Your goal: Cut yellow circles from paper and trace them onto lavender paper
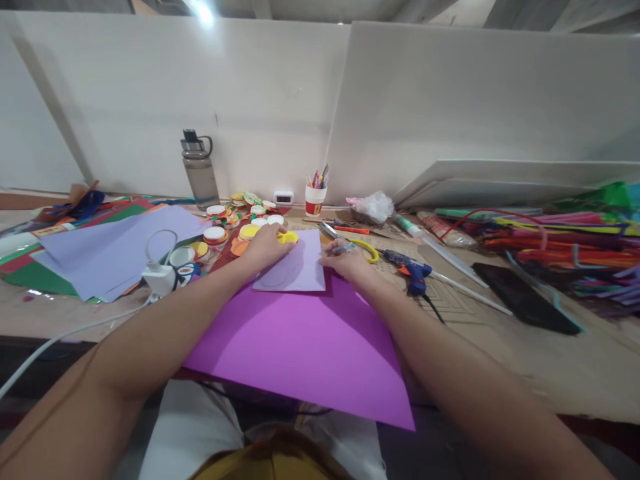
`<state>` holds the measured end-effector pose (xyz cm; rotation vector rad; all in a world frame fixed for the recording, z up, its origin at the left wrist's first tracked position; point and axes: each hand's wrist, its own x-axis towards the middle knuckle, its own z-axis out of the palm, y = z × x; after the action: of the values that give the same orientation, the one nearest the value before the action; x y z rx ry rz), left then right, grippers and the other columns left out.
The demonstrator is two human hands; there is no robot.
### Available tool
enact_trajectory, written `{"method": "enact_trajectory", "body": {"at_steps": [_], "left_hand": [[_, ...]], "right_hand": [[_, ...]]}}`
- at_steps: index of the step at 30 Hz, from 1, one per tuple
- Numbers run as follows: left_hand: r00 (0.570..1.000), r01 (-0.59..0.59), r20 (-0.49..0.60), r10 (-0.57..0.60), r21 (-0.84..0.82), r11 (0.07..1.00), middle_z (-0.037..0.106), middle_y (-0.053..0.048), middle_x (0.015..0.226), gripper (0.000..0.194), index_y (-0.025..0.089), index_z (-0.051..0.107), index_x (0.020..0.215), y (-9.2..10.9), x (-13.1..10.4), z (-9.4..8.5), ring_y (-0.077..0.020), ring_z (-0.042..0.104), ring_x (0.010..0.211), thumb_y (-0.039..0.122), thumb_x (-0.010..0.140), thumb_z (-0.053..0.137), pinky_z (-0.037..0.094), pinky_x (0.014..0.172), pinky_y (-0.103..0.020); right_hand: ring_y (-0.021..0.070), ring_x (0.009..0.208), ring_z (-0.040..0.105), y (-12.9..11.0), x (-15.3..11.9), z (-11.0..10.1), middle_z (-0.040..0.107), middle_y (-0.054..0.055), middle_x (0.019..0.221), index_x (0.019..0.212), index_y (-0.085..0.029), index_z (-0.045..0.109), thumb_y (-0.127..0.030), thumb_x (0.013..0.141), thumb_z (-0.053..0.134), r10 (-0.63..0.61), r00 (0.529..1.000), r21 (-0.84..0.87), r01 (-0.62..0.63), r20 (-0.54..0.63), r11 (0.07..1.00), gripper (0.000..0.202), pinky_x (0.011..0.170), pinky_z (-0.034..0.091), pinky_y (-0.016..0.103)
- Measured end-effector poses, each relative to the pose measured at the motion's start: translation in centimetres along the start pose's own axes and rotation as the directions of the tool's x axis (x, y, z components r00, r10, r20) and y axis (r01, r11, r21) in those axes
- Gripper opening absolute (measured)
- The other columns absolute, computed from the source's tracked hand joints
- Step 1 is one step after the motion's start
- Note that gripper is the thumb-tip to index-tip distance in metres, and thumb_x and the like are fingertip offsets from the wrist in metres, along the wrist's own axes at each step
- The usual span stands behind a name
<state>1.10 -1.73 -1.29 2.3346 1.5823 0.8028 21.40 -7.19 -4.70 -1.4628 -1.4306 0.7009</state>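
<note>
A light purple sheet of paper (300,267) with faint curved pencil lines lies on a larger bright purple sheet (300,340). My left hand (270,248) is at its upper left, fingers closed against a small yellow piece (288,237) whose exact kind is unclear. At the right edge of the light purple sheet is my right hand (346,259), its fingertips drawn together. A slim pale blue thing, like a pen (345,248), shows between those fingers. Just behind the right hand lie scissors (367,249) with yellow handles.
A blue glue gun (416,275) and a black phone (523,297) lie to the right, before bundled pipe cleaners (575,247). Round lids (215,233), purple sheets (120,247) and a white plug (159,277) are leftward. A bottle (199,173) and pen cup (315,199) stand behind.
</note>
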Motion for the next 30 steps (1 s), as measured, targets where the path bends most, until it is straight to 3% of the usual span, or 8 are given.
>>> {"method": "enact_trajectory", "body": {"at_steps": [3, 6, 11, 15, 18, 23, 30], "left_hand": [[1.000, 0.026, -0.003, -0.027, -0.051, 0.998, 0.069, -0.008, 0.108, 0.037, 0.020, 0.065, 0.104, 0.1, 0.2, -1.1, -0.0232, 0.063, 0.098, 0.041, 0.073, 0.066, 0.049, 0.087, -0.032], [1.000, 0.001, 0.017, 0.001, -0.126, 0.992, 0.071, -0.007, 0.104, 0.033, 0.019, 0.067, 0.099, 0.4, 0.4, -2.4, -0.0211, 0.065, 0.093, 0.043, 0.075, 0.066, 0.050, 0.083, -0.032], [0.991, -0.007, 0.134, 0.027, -0.146, 0.989, 0.071, -0.007, 0.108, 0.037, 0.019, 0.068, 0.102, 0.7, 0.5, -3.6, -0.0207, 0.065, 0.095, 0.038, 0.071, 0.072, 0.051, 0.084, -0.031], [0.969, -0.078, 0.233, 0.084, -0.035, 0.996, 0.071, -0.006, 0.109, 0.042, 0.020, 0.070, 0.104, 0.4, 0.5, -4.3, -0.0208, 0.065, 0.095, 0.032, 0.065, 0.076, 0.050, 0.085, -0.030], [0.932, -0.122, 0.343, 0.115, -0.001, 0.992, 0.072, -0.004, 0.105, 0.044, 0.023, 0.071, 0.105, -0.2, 0.7, -4.5, -0.0205, 0.066, 0.092, 0.029, 0.062, 0.076, 0.049, 0.083, -0.029], [0.893, -0.145, 0.433, 0.124, 0.014, 0.989, 0.073, -0.003, 0.097, 0.042, 0.024, 0.072, 0.100, -0.7, 0.7, -4.1, -0.0196, 0.066, 0.084, 0.028, 0.059, 0.074, 0.048, 0.077, -0.028], [0.891, -0.160, 0.443, 0.098, 0.105, 0.982, 0.072, -0.005, 0.103, 0.048, 0.022, 0.069, 0.104, 0.1, 0.4, -3.7, -0.0219, 0.065, 0.095, 0.027, 0.057, 0.077, 0.047, 0.079, -0.027]], "right_hand": [[0.0109, 0.050, 0.047, -0.1, -0.1, -1.2, 0.055, -0.005, 0.059, 0.069, -0.022, 0.052, -0.021, 0.054, 0.066, 0.062, 0.997, 0.011, -0.062, 0.037, 0.998, 0.020, 0.049, 0.038, 0.024], [0.0124, 0.054, 0.050, -0.7, -0.5, -2.3, 0.056, -0.004, 0.059, 0.067, -0.021, 0.057, -0.019, 0.057, 0.064, 0.049, 0.995, -0.164, -0.035, 0.088, 0.986, 0.013, 0.050, 0.036, 0.024], [0.0165, 0.066, 0.055, -1.8, -1.6, -2.7, 0.063, 0.004, 0.073, 0.079, -0.020, 0.065, -0.024, 0.072, 0.064, -0.179, 0.977, -0.452, 0.212, 0.116, 0.866, 0.009, 0.062, 0.039, 0.028], [0.0164, 0.066, 0.055, -2.6, -2.1, -2.0, 0.063, 0.004, 0.076, 0.099, -0.020, 0.066, -0.034, 0.084, 0.056, -0.359, 0.926, -0.389, 0.376, 0.118, 0.841, 0.023, 0.064, 0.040, 0.028], [0.0183, 0.076, 0.059, -3.0, -2.4, -1.4, 0.067, 0.006, 0.089, 0.101, -0.021, 0.066, -0.035, 0.084, 0.057, -0.431, 0.891, -0.314, 0.453, 0.141, 0.834, 0.024, 0.071, 0.044, 0.030], [0.0222, 0.092, 0.061, -3.5, -3.0, -1.0, 0.067, 0.009, 0.107, 0.106, -0.021, 0.064, -0.033, 0.082, 0.061, -0.423, 0.866, -0.265, 0.487, 0.266, 0.832, 0.027, 0.082, 0.046, 0.035], [0.0223, 0.092, 0.062, -3.7, -3.4, -0.9, 0.069, 0.009, 0.104, 0.107, -0.020, 0.062, -0.037, 0.091, 0.051, -0.390, 0.847, -0.333, 0.508, 0.361, 0.795, 0.026, 0.082, 0.043, 0.034]]}}
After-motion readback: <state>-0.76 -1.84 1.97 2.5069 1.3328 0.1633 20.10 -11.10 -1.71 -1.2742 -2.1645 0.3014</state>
